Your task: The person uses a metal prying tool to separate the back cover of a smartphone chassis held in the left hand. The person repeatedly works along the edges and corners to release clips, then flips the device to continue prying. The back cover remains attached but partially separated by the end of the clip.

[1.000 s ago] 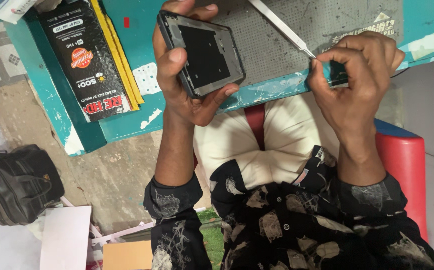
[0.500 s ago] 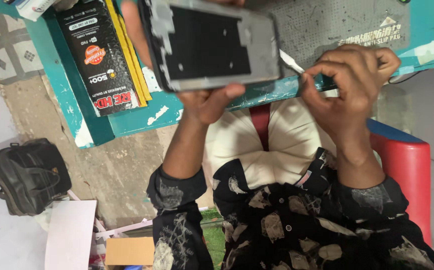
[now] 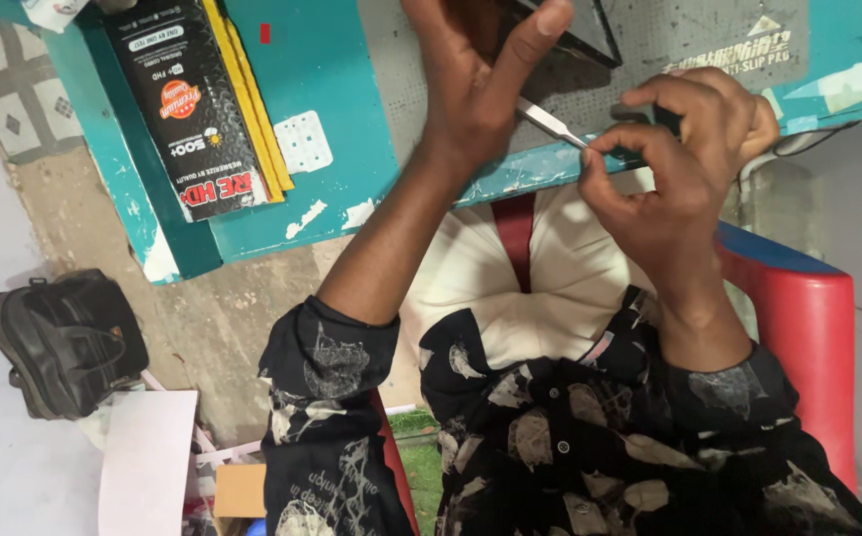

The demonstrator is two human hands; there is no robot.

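Two hands: left hand (image 3: 470, 89) grips dark flat phone (image 3: 570, 30); right hand (image 3: 679, 164) pinches slim metal tweezers (image 3: 550, 123).

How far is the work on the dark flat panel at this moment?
Done: nothing finished shows. In hand: the left hand holds the dark panel above the grey mat; the right hand pinches a thin metal tool aimed at it. Left: whether the tool touches the panel is hidden.

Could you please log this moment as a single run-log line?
left hand: holds phone screen panel | right hand: pinches metal tweezers | surface: grey anti-slip mat on teal table
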